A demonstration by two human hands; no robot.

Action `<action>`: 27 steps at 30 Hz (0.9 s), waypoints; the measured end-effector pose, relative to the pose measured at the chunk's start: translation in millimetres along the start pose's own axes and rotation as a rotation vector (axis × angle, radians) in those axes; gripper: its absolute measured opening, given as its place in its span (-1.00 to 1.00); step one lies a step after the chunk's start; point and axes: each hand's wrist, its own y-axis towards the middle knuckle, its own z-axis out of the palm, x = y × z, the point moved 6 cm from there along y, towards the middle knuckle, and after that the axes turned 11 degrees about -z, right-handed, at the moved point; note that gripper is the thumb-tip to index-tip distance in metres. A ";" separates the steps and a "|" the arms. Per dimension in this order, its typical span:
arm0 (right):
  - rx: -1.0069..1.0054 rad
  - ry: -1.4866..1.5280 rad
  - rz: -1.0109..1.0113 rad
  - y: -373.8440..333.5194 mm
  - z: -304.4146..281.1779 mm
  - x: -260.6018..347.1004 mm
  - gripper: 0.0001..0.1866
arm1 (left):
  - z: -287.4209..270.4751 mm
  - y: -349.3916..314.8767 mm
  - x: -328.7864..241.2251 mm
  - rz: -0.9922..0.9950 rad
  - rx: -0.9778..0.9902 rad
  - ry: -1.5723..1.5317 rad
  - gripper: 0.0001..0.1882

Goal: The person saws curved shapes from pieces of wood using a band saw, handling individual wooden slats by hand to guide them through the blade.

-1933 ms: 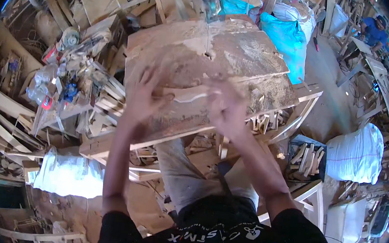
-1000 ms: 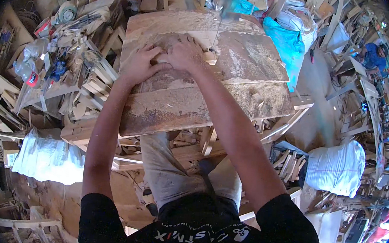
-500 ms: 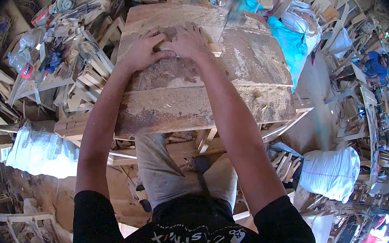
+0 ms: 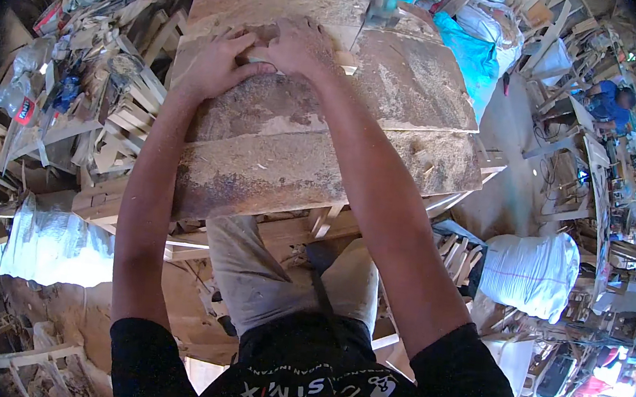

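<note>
My left hand [image 4: 219, 64] and my right hand [image 4: 301, 49] lie side by side on a sawdust-covered wooden worktable [image 4: 259, 164]. Both are curled over a pale wood piece [image 4: 347, 68], mostly hidden under my fingers; its cut end shows just right of my right wrist. Beyond that end, a thin upright blade [image 4: 358, 34], which looks like a band saw's, meets the tabletop. Above it is a blurred blue-green machine part [image 4: 380, 0]. Whether blade and wood touch, I cannot tell.
Wood offcuts [image 4: 125, 133] are heaped at the left, near a plastic bottle [image 4: 24, 104]. Light-blue sacking [image 4: 471, 63] hangs beyond the table's right edge. White sacks [image 4: 533, 272] stand low on both sides. Another person in blue [image 4: 609, 105] is at the far right.
The whole view has shifted slightly, so the table and hands appear a little farther left and up. My grip on the wood piece looks the same.
</note>
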 end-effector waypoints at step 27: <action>-0.056 0.000 -0.024 2.4 -5.4 3.5 -0.36 | 5.5 0.8 8.1 -0.142 0.121 -0.026 -0.33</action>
